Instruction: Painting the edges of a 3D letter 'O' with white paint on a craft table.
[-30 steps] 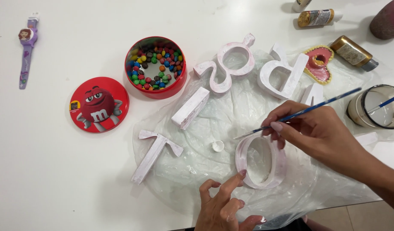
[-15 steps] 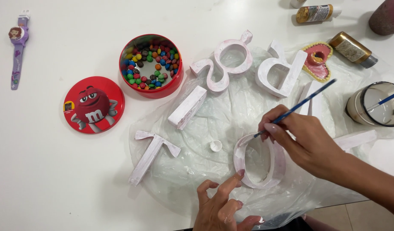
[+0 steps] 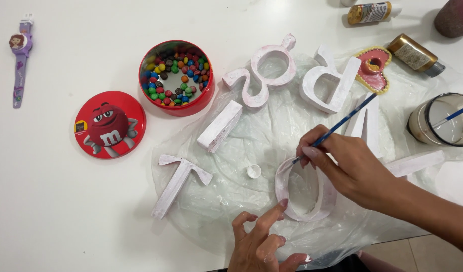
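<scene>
White and faintly pink, the oval letter (image 3: 304,194) lies flat on the clear plastic sheet (image 3: 251,201) near the table's front edge, below the other painted letters. The right hand (image 3: 350,166) pinches a thin blue paintbrush (image 3: 337,128) between thumb and fingers, its tip touching the oval letter's upper left rim. The left hand (image 3: 261,242) holds nothing; its fingers are spread loosely, and one fingertip rests against the oval letter's lower left edge.

Compared with half a second ago, the right hand sits in nearly the same place with the brush tip at the same part of the rim, and the left fingertip has stayed against the letter. A second ago the hand was a little higher and the brush lay flatter, with its handle pointing more to the right; the handle now slants more steeply up.

Around them: a small white cap (image 3: 253,172) just left of the oval letter, a T-shaped letter (image 3: 178,184) and a straight bar letter (image 3: 220,126) further left, a red tin of coloured sweets (image 3: 176,78) with its red lid (image 3: 109,124) beside it, a purple toy watch (image 3: 20,58) far left, and a glass jar (image 3: 440,121) with another brush at right.
</scene>
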